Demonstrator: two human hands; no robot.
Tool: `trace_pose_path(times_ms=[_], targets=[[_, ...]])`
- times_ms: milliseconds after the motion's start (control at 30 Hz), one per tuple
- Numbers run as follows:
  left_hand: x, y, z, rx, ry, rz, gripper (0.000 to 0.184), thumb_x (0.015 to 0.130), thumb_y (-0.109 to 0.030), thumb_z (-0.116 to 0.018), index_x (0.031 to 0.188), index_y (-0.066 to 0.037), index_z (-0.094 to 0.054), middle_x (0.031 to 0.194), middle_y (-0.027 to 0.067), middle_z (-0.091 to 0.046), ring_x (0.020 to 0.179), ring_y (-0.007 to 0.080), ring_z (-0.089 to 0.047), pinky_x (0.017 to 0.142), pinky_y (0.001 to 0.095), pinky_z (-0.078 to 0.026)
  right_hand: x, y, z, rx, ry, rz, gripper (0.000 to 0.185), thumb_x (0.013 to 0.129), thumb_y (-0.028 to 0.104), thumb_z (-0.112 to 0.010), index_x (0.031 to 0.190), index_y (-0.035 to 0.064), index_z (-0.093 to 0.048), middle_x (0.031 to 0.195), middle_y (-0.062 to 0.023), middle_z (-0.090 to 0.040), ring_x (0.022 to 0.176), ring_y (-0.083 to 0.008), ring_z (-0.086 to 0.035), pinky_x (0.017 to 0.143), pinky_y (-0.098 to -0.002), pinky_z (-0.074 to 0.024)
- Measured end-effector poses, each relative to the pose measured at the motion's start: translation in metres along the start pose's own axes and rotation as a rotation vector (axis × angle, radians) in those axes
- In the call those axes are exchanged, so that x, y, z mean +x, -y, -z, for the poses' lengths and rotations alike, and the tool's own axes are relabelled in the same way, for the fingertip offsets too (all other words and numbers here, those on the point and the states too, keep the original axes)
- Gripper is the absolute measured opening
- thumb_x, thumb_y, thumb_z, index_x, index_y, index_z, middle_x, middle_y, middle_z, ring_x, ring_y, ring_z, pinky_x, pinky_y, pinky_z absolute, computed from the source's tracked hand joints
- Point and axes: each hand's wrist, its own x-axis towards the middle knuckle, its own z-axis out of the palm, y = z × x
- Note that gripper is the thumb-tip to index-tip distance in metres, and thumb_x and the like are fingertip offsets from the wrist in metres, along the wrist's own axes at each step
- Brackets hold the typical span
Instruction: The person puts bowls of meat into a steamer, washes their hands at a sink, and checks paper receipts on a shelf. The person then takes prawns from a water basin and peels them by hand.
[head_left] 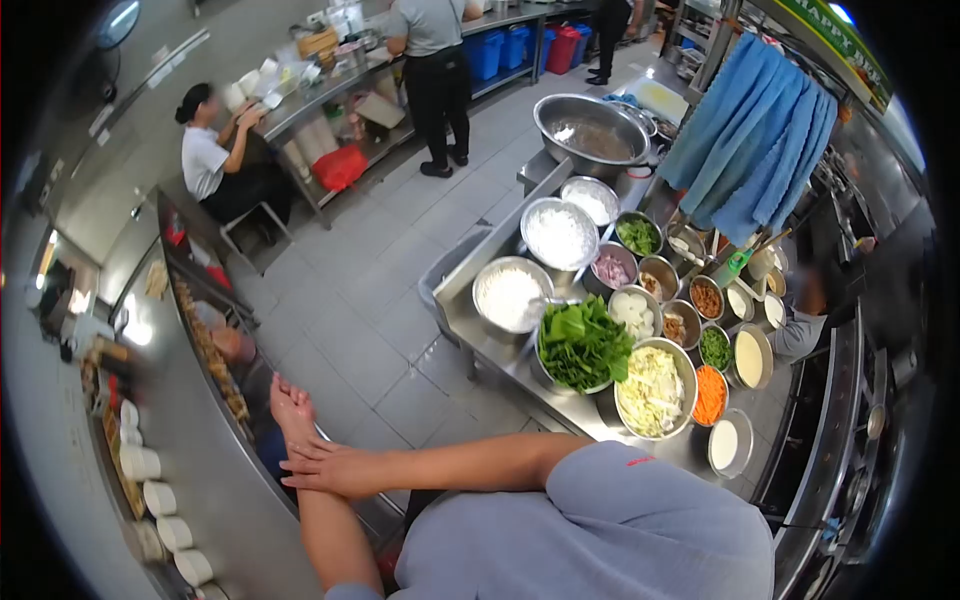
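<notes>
My left hand (292,402) is raised at lower left, beside the steel counter. Its foreshortened fingers are loosely bent and slightly apart, with nothing visible in them. Across my left wrist and forearm lies my right hand (335,468), its fingers spread and holding no object. My right arm stretches in front of my grey shirt (590,530). To the right of my arms, a bowl of leafy greens (583,345) and a bowl of shredded cabbage (652,390) stand among several ingredient containers.
Steel counter (215,475) on the left bears white cups (140,462). Bowls of white powder (510,295) and shredded carrot (709,394) are on the right table. Blue towels (745,135) hang above. One person (207,155) sits, another (430,80) stands at the back; a co-worker's sleeve (798,335) shows at right.
</notes>
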Motion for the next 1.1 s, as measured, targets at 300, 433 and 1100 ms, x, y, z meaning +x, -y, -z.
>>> trace_pose_path(times_ms=[300, 433, 1100], targets=[[0.189, 0.063, -0.009, 0.799, 0.431, 0.616, 0.015, 0.094, -0.03, -0.059, 0.096, -0.016, -0.061, 0.07, 0.003, -0.053, 0.057, 0.0167, -0.046, 0.049, 0.0332, -0.039, 0.089, -0.26, -0.03, -0.126, -0.052, -0.062, 0.053, 0.064, 0.02, -0.079, 0.114, 0.0155, -0.061, 0.119, -0.0082, -0.059, 0.124, -0.0326, -0.049, 0.106, -0.0517, -0.0336], [0.28, 0.087, -0.022, 1.274, 0.669, 0.532, 0.021, 0.093, -0.031, -0.06, 0.106, -0.015, -0.063, 0.08, 0.008, -0.061, 0.069, 0.0196, -0.054, 0.06, 0.0366, -0.046, 0.115, -0.333, -0.003, 0.071, 0.075, -0.348, 0.07, 0.047, 0.03, -0.091, 0.109, 0.0143, -0.062, 0.111, -0.0087, -0.061, 0.111, -0.0308, -0.056, 0.095, -0.0447, -0.0445], [0.503, -0.029, -0.289, 1.025, 0.621, -0.262, 0.021, 0.09, -0.021, -0.061, 0.106, -0.009, -0.069, 0.085, 0.0, -0.064, 0.074, 0.0101, -0.058, 0.058, 0.0274, -0.049, 0.062, -0.756, 0.143, 0.354, 0.198, -1.209, 0.027, 0.093, 0.026, -0.059, 0.084, 0.0016, -0.067, 0.062, -0.0087, -0.06, 0.049, -0.016, -0.057, 0.043, -0.0324, -0.0475]])
